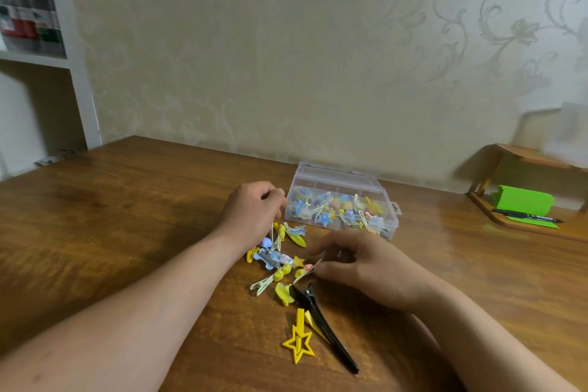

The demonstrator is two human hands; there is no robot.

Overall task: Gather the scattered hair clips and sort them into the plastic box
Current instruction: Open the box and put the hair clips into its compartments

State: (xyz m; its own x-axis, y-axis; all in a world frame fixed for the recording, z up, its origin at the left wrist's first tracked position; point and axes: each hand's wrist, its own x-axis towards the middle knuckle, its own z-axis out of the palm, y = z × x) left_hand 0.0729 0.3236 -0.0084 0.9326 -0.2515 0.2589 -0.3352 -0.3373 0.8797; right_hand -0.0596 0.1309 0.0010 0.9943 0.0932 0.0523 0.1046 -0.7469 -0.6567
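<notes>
Right hand pinched a small clip at its fingertips | left hand curled over loose clips, hold unclear | box just beyond both hands, part filled | advice: clip best lifted clear of neighbours, then dropped into matching compartment.

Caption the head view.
Right hand pinches a hair clip from the scattered pile on the table; left hand grips more clips beside the part-filled plastic box.
</notes>
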